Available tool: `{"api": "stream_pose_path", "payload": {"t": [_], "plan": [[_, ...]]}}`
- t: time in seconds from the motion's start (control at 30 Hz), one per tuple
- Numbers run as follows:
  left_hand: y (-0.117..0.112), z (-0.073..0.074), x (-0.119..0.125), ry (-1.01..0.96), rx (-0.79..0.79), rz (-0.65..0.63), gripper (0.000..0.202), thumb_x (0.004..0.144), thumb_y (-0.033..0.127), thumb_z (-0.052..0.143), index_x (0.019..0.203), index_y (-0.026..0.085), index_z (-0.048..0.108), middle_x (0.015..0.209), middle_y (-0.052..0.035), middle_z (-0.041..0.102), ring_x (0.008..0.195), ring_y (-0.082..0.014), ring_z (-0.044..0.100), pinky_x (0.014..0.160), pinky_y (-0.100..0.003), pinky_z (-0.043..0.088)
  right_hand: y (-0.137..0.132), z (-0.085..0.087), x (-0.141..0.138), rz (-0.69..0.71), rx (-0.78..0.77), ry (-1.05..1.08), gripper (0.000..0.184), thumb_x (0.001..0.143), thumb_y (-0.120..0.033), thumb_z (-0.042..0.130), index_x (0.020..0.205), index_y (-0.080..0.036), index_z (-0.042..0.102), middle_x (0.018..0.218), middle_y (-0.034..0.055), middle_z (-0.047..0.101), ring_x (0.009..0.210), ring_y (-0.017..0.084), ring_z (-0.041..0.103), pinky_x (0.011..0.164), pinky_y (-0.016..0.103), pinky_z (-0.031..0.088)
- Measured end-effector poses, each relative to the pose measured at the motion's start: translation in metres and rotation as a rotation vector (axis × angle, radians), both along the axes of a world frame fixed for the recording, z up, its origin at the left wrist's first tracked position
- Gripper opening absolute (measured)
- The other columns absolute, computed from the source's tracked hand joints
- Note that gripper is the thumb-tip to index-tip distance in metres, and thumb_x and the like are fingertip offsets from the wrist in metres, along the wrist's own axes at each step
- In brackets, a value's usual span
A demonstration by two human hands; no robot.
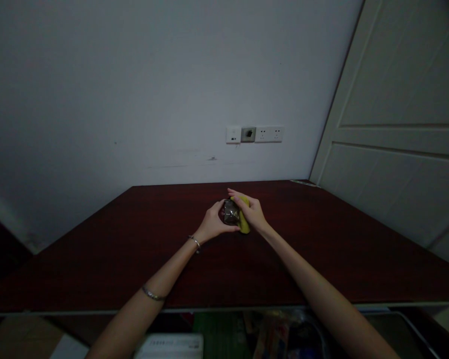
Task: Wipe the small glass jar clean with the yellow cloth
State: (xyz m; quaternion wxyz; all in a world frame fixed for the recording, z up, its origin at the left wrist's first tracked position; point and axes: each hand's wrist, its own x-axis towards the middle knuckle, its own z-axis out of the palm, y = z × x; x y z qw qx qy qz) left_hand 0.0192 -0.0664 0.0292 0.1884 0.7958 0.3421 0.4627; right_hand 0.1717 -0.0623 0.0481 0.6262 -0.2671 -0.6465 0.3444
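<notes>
My left hand point(214, 223) grips a small, dark, glassy object point(231, 212) from its left side, thumb along the near edge and fingers behind. The object looks rounded, with bright reflections, and its exact kind cannot be made out in the dim light. A yellow cloth point(244, 226) lies against its right side. My right hand point(252, 209) holds that cloth, pressing it to the object with the fingers reaching over the far edge. Both hands are at the middle of the dark red tabletop point(164, 269), towards the back.
Behind the table rises a pale wall with sockets point(269, 134) and a grey switch plate point(248, 134). A white panelled door point(400, 134) stands at the right. Below the table's front edge are a white box point(172, 346), a green item point(219, 334) and plastic-wrapped things.
</notes>
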Motion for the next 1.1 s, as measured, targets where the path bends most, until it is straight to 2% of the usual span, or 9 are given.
{"api": "stream_pose_path", "payload": {"t": [0.2,0.33,0.43,0.57,0.77,0.93,1.03,1.1], "plan": [[0.001,-0.001,0.001,-0.045,-0.027,0.038,0.078,0.050,0.038,0.080,0.118,0.014,0.048,0.116,-0.0122,0.058,0.107,-0.0255,0.055,0.094,-0.041,0.042,-0.006,0.001,-0.001,0.004,0.105,-0.054,0.026,0.079,-0.039,0.058,0.095,-0.023,0.069,0.118,0.0045,0.062,0.116,0.023,0.052,0.104,0.043,0.035],[-0.001,0.000,0.000,-0.027,0.004,-0.024,0.081,0.049,0.039,0.081,0.118,0.014,0.047,0.116,-0.0108,0.057,0.107,-0.0248,0.055,0.095,-0.039,0.042,-0.001,0.001,0.000,0.014,0.010,0.029,0.028,0.078,-0.040,0.058,0.094,-0.020,0.070,0.115,0.0073,0.064,0.110,0.024,0.057,0.100,0.042,0.039],[-0.002,0.001,0.000,-0.019,0.036,-0.005,0.081,0.048,0.040,0.081,0.117,0.014,0.048,0.116,-0.0112,0.056,0.108,-0.0254,0.053,0.095,-0.040,0.041,0.003,0.000,-0.001,0.006,-0.037,0.068,0.029,0.077,-0.040,0.059,0.093,-0.018,0.070,0.114,0.0084,0.064,0.109,0.024,0.057,0.099,0.041,0.040],[-0.001,-0.001,0.003,-0.070,-0.022,0.040,0.079,0.050,0.038,0.081,0.118,0.014,0.048,0.115,-0.0122,0.057,0.106,-0.0256,0.055,0.094,-0.041,0.042,-0.002,-0.002,-0.004,-0.039,0.023,0.036,0.028,0.078,-0.040,0.057,0.095,-0.020,0.069,0.118,0.0067,0.061,0.112,0.022,0.055,0.100,0.039,0.039],[0.002,-0.001,0.003,-0.127,-0.064,0.001,0.078,0.051,0.036,0.080,0.118,0.013,0.047,0.114,-0.0122,0.058,0.105,-0.0249,0.056,0.094,-0.040,0.043,-0.010,0.000,-0.006,-0.058,0.100,-0.016,0.027,0.081,-0.039,0.054,0.097,-0.022,0.067,0.122,0.0062,0.059,0.113,0.022,0.054,0.101,0.040,0.038],[0.001,-0.001,0.002,-0.041,-0.030,-0.013,0.081,0.048,0.036,0.082,0.119,0.015,0.048,0.115,-0.0113,0.057,0.106,-0.0263,0.054,0.095,-0.042,0.041,-0.001,-0.003,-0.003,-0.066,0.038,0.010,0.027,0.080,-0.041,0.054,0.094,-0.021,0.065,0.116,0.0067,0.063,0.110,0.021,0.056,0.100,0.039,0.038],[0.004,-0.004,0.000,0.003,-0.002,0.032,0.086,0.047,0.038,0.082,0.121,0.015,0.046,0.116,-0.0119,0.055,0.108,-0.0273,0.052,0.095,-0.043,0.040,0.005,-0.008,-0.003,-0.066,-0.038,0.067,0.031,0.079,-0.042,0.055,0.103,-0.021,0.056,0.115,0.0086,0.063,0.107,0.020,0.058,0.096,0.039,0.042],[0.007,-0.006,-0.001,0.029,0.018,0.064,0.088,0.047,0.041,0.081,0.122,0.015,0.045,0.116,-0.0119,0.053,0.109,-0.0272,0.051,0.096,-0.044,0.039,0.006,-0.011,-0.004,-0.082,-0.071,0.095,0.029,0.079,-0.042,0.056,0.099,-0.021,0.051,0.115,0.0099,0.062,0.106,0.020,0.059,0.093,0.039,0.043]]}}
